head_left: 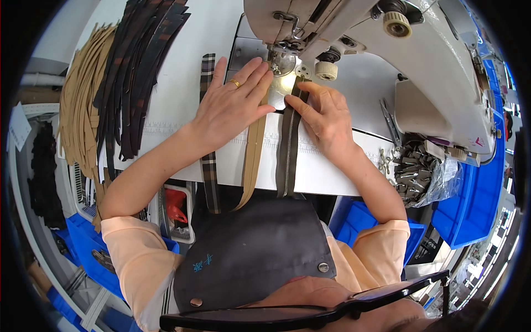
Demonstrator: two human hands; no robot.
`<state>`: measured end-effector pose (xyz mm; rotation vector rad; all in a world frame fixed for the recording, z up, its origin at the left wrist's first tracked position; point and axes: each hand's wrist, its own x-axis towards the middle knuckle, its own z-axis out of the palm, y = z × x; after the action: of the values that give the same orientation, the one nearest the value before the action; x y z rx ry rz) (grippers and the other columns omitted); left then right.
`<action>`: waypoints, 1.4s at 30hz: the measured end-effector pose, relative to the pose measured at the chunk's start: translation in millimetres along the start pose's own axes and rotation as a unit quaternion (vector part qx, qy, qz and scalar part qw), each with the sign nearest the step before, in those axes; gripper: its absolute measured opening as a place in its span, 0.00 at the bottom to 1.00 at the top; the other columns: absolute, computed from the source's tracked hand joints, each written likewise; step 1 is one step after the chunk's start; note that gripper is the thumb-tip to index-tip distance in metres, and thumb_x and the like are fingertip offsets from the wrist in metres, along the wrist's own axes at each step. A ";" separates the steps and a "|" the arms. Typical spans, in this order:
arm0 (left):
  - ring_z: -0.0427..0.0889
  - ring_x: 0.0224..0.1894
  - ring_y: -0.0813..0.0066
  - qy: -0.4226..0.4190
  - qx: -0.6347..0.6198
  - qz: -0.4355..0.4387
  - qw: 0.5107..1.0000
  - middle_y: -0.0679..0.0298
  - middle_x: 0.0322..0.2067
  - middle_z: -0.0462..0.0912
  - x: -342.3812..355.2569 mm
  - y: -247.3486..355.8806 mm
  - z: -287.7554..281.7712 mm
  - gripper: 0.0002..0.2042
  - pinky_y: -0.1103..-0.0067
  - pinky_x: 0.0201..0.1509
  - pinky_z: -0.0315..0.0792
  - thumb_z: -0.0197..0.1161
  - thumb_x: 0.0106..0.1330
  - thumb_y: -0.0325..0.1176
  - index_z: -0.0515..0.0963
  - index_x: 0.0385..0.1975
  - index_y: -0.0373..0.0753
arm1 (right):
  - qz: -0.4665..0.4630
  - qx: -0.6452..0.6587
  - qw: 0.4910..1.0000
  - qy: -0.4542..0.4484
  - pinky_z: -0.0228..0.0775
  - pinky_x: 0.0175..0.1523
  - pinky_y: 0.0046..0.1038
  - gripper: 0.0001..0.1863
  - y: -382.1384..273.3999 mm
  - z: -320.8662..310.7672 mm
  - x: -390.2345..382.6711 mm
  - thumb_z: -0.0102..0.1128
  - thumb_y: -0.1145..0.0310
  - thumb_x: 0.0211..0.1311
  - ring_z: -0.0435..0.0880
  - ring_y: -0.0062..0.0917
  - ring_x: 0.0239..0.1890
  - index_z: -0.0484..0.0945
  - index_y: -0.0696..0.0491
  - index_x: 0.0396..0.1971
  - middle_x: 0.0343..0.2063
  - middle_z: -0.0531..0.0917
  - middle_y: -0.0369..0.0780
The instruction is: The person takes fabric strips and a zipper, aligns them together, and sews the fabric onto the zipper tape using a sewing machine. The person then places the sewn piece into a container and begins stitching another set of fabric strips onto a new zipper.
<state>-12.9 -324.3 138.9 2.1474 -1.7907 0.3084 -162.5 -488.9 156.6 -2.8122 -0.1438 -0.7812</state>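
Observation:
My left hand (232, 108) lies flat with its fingers stretched out, pressing on a tan fabric strip (253, 149) just left of the presser foot. The strip's upper end is hidden under that hand. With thumb and fingers, my right hand (330, 117) pinches the upper part of a dark olive zipper (286, 157) with metal teeth, to the right of the needle area. A plaid strip (209, 171) runs past the left side of my left hand. Strip and zipper ends hang over the table's near edge. The sewing machine (451, 83) arches over the work from the right.
Bundles of tan strips (80, 105) and dark strips (135, 72) drape over the table's left side. Tweezers (390, 122) lie on the right by a heap of metal pieces (412, 171) and a clear bag (447, 180). A blue bin (470, 205) stands at far right.

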 end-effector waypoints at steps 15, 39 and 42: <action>0.67 0.61 0.69 0.051 -0.020 0.007 0.998 0.67 0.52 0.75 8.0 -11.5 6.2 0.15 0.43 0.65 0.45 0.62 0.60 0.34 0.77 0.46 0.40 | 0.047 0.104 0.993 0.011 0.77 0.30 0.27 0.11 -6.2 -0.8 16.8 0.63 0.82 0.44 0.83 0.29 0.29 0.78 0.58 0.31 0.35 0.82 0.39; 0.69 0.58 0.72 0.070 -0.020 -0.021 0.997 0.72 0.43 0.75 7.8 -15.3 8.9 0.13 0.44 0.65 0.42 0.59 0.59 0.30 0.79 0.44 0.44 | 0.014 0.079 0.996 0.032 0.73 0.25 0.26 0.09 3.8 34.8 23.8 0.60 0.80 0.47 0.80 0.26 0.20 0.77 0.58 0.31 0.35 0.84 0.38; 0.69 0.58 0.72 0.070 -0.023 -0.022 0.997 0.72 0.44 0.74 7.7 -14.9 8.7 0.13 0.44 0.64 0.42 0.58 0.59 0.29 0.79 0.44 0.43 | 0.008 0.089 0.996 0.031 0.73 0.24 0.26 0.09 3.6 33.9 24.6 0.60 0.80 0.47 0.80 0.26 0.20 0.76 0.58 0.31 0.36 0.83 0.39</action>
<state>2.7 -332.2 132.1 2.0752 -1.6555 0.3932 -124.0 -483.5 140.4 -2.6171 -0.1725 -0.8082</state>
